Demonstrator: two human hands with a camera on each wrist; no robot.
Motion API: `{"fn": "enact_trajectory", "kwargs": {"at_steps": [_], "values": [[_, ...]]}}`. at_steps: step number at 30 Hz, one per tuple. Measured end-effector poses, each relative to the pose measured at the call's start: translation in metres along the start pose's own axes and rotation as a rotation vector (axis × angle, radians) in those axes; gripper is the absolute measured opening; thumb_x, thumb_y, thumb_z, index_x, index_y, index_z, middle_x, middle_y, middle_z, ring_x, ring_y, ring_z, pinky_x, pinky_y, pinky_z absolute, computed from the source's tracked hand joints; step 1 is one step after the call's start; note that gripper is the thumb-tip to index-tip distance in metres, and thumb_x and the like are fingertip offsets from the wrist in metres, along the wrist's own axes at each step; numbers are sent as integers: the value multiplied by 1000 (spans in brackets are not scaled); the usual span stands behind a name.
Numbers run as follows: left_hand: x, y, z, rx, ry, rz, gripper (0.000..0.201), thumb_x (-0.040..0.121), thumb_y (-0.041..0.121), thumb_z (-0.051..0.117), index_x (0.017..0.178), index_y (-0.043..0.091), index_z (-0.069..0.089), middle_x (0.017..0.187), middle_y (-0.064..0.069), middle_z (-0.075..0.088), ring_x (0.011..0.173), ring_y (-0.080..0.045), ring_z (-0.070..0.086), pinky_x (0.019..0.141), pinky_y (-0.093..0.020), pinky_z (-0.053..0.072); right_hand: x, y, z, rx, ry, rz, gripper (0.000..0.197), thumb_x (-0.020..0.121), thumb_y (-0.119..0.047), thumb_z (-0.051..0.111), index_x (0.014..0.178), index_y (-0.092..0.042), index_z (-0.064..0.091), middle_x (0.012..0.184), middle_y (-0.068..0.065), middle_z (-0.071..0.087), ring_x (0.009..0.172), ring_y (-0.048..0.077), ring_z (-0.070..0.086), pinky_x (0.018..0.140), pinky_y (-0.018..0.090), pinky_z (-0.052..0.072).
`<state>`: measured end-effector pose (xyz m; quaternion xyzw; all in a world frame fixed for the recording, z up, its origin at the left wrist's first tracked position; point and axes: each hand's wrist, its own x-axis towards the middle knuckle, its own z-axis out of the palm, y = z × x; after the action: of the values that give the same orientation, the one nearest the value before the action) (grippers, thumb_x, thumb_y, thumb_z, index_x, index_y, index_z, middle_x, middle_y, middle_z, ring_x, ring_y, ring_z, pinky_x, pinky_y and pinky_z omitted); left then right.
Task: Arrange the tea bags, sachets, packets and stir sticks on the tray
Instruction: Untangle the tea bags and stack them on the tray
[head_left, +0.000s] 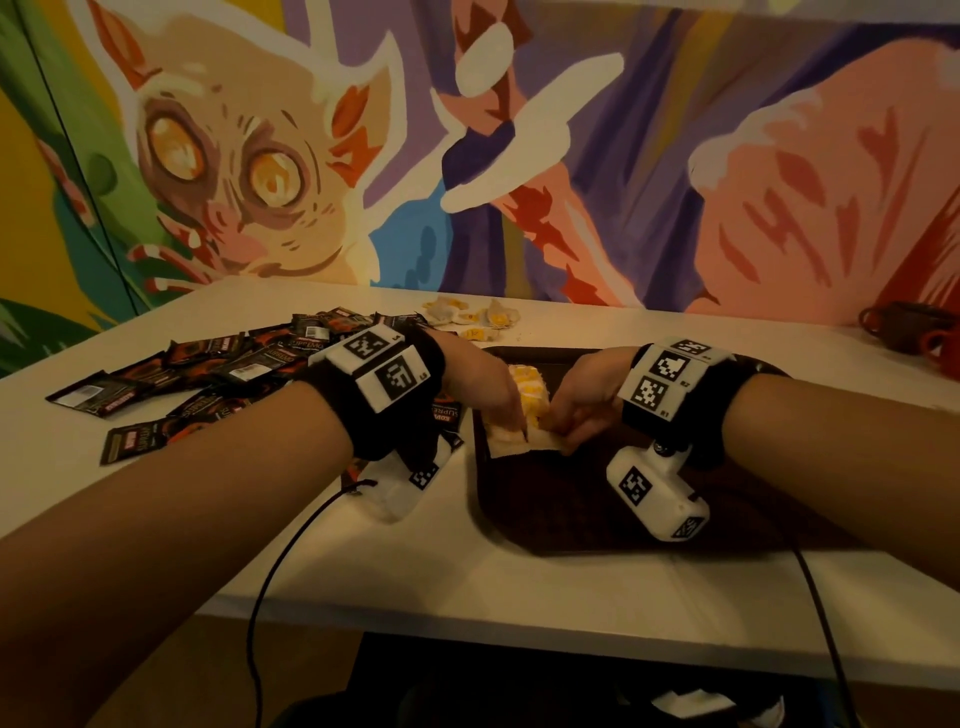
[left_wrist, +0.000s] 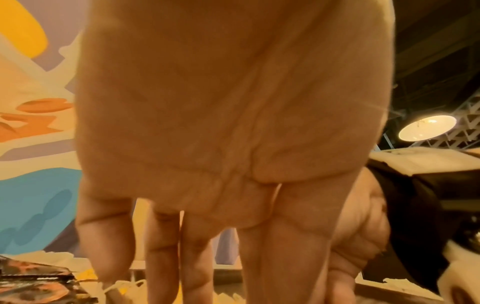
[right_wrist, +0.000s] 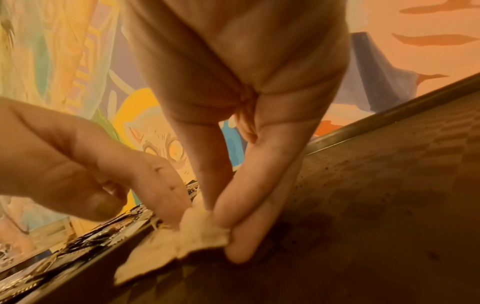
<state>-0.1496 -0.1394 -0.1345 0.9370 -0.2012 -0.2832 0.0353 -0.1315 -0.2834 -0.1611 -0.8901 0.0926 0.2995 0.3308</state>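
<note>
Tray: a dark brown rectangular plastic tray (head_left: 582, 514) with a textured, checkered floor lies on the white table (head_left: 467, 582), at about 3 o'clock from the table's middle.
Tea bags on tray: a row of pale paper tea bags with yellow tags (head_left: 530, 395) sits in the tray's 10 o'clock corner, running from its far edge toward the person; the nearest ones lie flat and overlap.
Left hand: the left hand (head_left: 485, 387) reaches over the tray's 9 o'clock rim, fingers pointing down and close together, tips pressing on the near tea bag (head_left: 506, 441). From the left wrist view, the fingers (left_wrist: 283, 257) hang straight and nearly side by side.
Right hand: the right hand (head_left: 587, 400) comes in from 3 o'clock; its thumb and fingers (right_wrist: 249, 185) pinch the edge of a pale tea bag (right_wrist: 182, 240) against the tray floor, just beside the left hand's fingertips.
Loose tea bags: a small heap of pale tea bags with yellow tags (head_left: 475, 314) lies on the table at 12 o'clock, beyond the tray.
Packets: glossy black and orange packets (head_left: 208, 374) are scattered at 9 o'clock, overlapping; one lies partly under the left wrist, just beside the tray.
Cups: a dark brown cup (head_left: 901, 325) and an orange cup (head_left: 943, 351) stand at 2 o'clock against the painted wall.
</note>
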Motion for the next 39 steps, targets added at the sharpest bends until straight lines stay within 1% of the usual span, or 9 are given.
{"fn": "enact_trajectory", "kwargs": {"at_steps": [9, 12, 16, 20, 24, 28, 31, 36, 39], "values": [[13, -9, 2, -42, 15, 24, 36, 95, 24, 50, 129, 16, 59, 133, 2, 54, 126, -17, 46, 112, -37, 32, -1, -8, -3, -251, 13, 69, 28, 87, -25, 66, 112, -15, 58, 81, 1, 56, 66, 12, 50, 53, 22, 42], [8, -13, -11, -117, 178, 74, 30, 97, 18, 47, 123, 22, 61, 122, 7, 52, 115, -10, 46, 101, -25, 34, -5, -13, -14, -295, 141, -56, 36, 86, -21, 67, 118, -6, 61, 78, 2, 57, 62, 12, 52, 52, 22, 41], [14, -30, -41, -280, 465, 83, 26, 95, 13, 49, 115, 17, 66, 123, 4, 55, 117, -15, 49, 96, -24, 37, -2, -27, -44, -172, 263, -180, 30, 89, -16, 62, 115, -3, 61, 85, 6, 58, 66, 15, 52, 56, 23, 42], [40, -54, -76, -398, 577, 6, 29, 95, 8, 49, 119, 10, 65, 113, -4, 58, 103, -18, 54, 87, -27, 44, 23, -41, -67, -10, 394, -304, 22, 92, -11, 57, 113, -4, 62, 87, 4, 59, 72, 16, 56, 62, 26, 49], [83, -79, -104, -451, 556, -108, 28, 95, 6, 50, 121, 3, 61, 117, -12, 62, 95, -20, 56, 89, -36, 49, 69, -61, -86, 40, 397, -313, 29, 92, -4, 54, 120, -3, 58, 89, 5, 60, 73, 16, 57, 68, 33, 52], [125, -97, -129, -371, 438, -186, 35, 97, 6, 47, 131, 5, 54, 131, -11, 55, 113, -25, 57, 92, -34, 48, 119, -80, -100, -61, 338, -275, 39, 90, -8, 60, 128, -5, 53, 123, 15, 60, 110, 30, 60, 88, 38, 51], [152, -110, -144, -211, 299, -237, 46, 97, 7, 49, 142, 10, 42, 143, -9, 45, 129, -28, 46, 104, -36, 41, 147, -95, -106, -250, 300, -240, 52, 85, -18, 67, 133, -5, 50, 133, 15, 53, 122, 31, 51, 99, 39, 46], [196, -124, -157, 117, 173, -308, 64, 95, 13, 56, 150, 18, 24, 156, -5, 23, 139, -25, 30, 104, -28, 35, 182, -123, -110, -594, 144, -196, 75, 85, -32, 67, 147, -15, 29, 151, 4, 31, 138, 24, 31, 112, 39, 32], [215, -129, -157, 312, 119, -320, 73, 90, 28, 63, 151, 22, 23, 157, -1, 21, 140, -24, 29, 105, -31, 33, 198, -136, -98, -966, 163, -178, 82, 78, -61, 60, 145, -23, 31, 148, 3, 37, 132, 26, 39, 107, 44, 36]]}}
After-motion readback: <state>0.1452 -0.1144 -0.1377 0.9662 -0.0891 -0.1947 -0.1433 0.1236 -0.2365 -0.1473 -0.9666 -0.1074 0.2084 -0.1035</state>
